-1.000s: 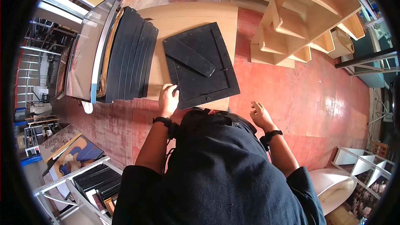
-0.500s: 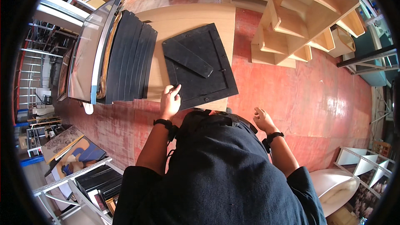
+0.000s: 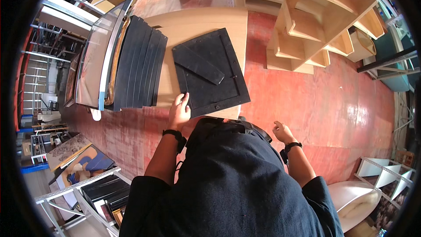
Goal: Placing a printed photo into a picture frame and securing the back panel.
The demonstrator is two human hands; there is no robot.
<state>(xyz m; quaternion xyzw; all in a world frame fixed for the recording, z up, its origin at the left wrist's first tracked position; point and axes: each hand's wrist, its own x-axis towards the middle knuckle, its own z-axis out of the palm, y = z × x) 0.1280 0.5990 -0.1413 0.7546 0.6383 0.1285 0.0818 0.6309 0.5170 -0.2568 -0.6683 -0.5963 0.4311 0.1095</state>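
Observation:
A black picture frame (image 3: pixel 206 98) lies back side up on a light wooden table, its stand folded flat and its near edge by my waist. My left hand (image 3: pixel 179 113) grips its near left edge, with the fingertips at the rim and the thumb not clearly seen. My right hand (image 3: pixel 285 132) hangs over the red floor right of my waist, fingers curled in and holding nothing visible. Left of the frame, a row of several black frames (image 3: pixel 139 66) stands on edge. Against them lean a gold-edged frame (image 3: pixel 118 57) and a larger glazed one (image 3: pixel 94 61).
The wooden table (image 3: pixel 193 19) extends away from me. A pale wooden shelf unit (image 3: pixel 302 41) stands at the far right. Metal racking (image 3: pixel 74 188) with frames is at the lower left. A white rounded object (image 3: pixel 353 199) and white shelving (image 3: pixel 372 166) are at the lower right.
The whole view has shifted slightly. My right hand is a little farther right, its fingers more curled. My left hand stays at the frame's edge, and the frame still lies on the table.

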